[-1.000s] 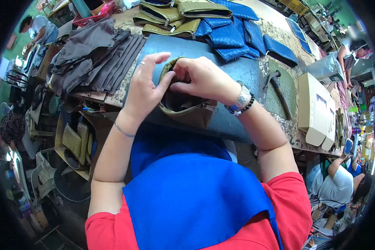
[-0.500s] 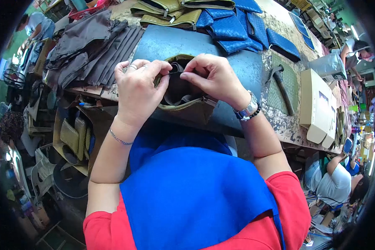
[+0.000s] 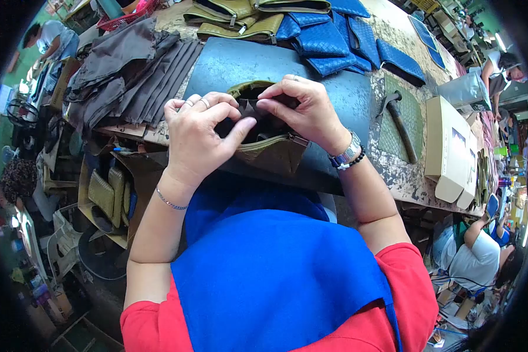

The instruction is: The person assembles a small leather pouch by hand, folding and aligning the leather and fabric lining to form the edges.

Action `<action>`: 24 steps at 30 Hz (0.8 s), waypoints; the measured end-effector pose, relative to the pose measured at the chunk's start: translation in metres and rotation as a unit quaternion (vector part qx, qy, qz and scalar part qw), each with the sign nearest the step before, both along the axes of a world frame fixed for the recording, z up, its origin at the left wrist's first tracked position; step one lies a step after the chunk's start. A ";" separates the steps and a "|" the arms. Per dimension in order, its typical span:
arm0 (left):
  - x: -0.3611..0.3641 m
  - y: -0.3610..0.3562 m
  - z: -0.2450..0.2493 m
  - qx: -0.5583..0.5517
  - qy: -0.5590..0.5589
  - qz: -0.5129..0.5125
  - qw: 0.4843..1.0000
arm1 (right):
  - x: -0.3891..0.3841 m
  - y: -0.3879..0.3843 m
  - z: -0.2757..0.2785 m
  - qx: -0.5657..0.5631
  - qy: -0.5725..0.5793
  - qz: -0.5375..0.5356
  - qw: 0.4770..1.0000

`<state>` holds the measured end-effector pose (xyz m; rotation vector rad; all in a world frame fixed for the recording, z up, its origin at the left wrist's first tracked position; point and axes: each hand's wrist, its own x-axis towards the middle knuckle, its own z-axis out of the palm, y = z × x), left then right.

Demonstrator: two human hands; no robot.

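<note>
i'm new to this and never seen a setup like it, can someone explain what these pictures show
There is no machine here, just a person's two bare hands. Every picture comes from one camera worn on that person's head, looking forward and down, so the round, bent edges are normal.

The left hand and right hand are at the mouth of an open olive pouch, fingers by its dark lining; the exact grip is hard to tell.

On the worktable beyond lie more olive pouches, blue pouches, dark cloth pieces and, toward the right, a hammer.
</note>
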<state>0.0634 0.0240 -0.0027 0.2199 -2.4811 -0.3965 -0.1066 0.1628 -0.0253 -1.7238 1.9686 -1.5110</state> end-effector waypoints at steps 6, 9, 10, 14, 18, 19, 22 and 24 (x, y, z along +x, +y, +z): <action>0.003 -0.005 -0.008 0.043 -0.006 0.021 0.999 | 0.004 0.003 0.003 0.044 -0.079 -0.026 0.996; 0.004 -0.007 -0.011 0.025 -0.001 0.013 1.000 | 0.004 0.003 0.002 0.041 -0.046 -0.033 0.998; 0.005 -0.006 -0.010 0.014 -0.004 0.018 1.000 | 0.002 0.002 0.000 0.036 -0.034 -0.024 0.999; 0.004 -0.005 -0.011 0.012 0.034 0.018 0.999 | 0.001 0.002 0.006 0.013 0.167 -0.053 0.984; 0.001 -0.011 -0.023 0.162 0.040 -0.023 0.986 | -0.001 -0.010 0.006 -0.047 0.212 -0.029 0.976; 0.000 -0.012 -0.024 0.214 0.032 -0.033 0.976 | -0.003 -0.012 -0.001 -0.024 0.163 -0.006 0.986; 0.000 -0.016 -0.028 0.293 0.010 -0.036 0.955 | -0.003 -0.016 0.000 0.046 0.042 0.027 0.998; 0.000 -0.019 -0.030 0.326 -0.006 -0.026 0.945 | -0.002 -0.017 0.001 0.066 -0.002 0.032 0.997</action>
